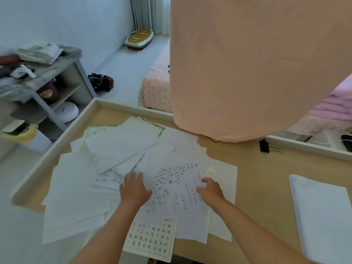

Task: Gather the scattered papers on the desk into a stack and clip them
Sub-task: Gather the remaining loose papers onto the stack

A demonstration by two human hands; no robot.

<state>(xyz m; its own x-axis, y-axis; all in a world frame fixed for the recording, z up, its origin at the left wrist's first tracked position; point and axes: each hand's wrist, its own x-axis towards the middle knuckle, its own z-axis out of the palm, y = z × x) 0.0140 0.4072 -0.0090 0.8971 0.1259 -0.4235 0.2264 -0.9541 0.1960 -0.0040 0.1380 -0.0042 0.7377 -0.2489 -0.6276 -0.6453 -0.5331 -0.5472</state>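
Scattered white paper sheets point(122, 143) lie overlapping in a loose fan across the left and middle of the light wooden desk with a white raised rim point(257, 178); some are blank, some handwritten. A grid sheet of printed characters point(152, 239) hangs over the near edge. Left hand point(134, 189) is palm down on the pile, fingers straight and spread, pressing the sheets. Right hand point(210, 189) sits at the right edge of a handwritten sheet point(171, 180) with fingers curled; cannot tell whether it pinches the sheet or only rests on it. Black binder clip point(264, 146) lies near the far rim, well apart from both hands. Neat stack of white paper point(322, 216) is at the desk's right side. Peach fabric point(247, 63) hangs over the far edge.
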